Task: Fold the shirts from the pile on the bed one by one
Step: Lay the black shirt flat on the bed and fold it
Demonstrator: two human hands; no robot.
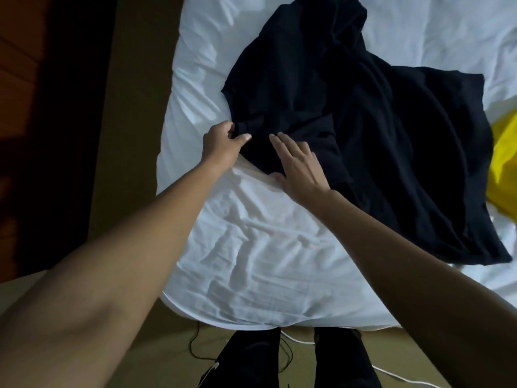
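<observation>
A black shirt (pixel 363 130) lies spread and rumpled across the white bed (pixel 251 247), reaching from the top centre down to the right. My left hand (pixel 222 141) pinches a bunched bit of its near-left edge between thumb and fingers. Just right of it, my right hand (pixel 296 166) lies flat with straight fingers on the black fabric, its thumb on the sheet. How many dark garments are stacked there cannot be told.
A yellow garment (pixel 503 163) shows at the right edge of the bed. The bed's left edge borders an olive floor (pixel 131 107) and dark wooden furniture (pixel 28 107). Cables (pixel 293 340) run on the floor by my feet at the bed's near edge.
</observation>
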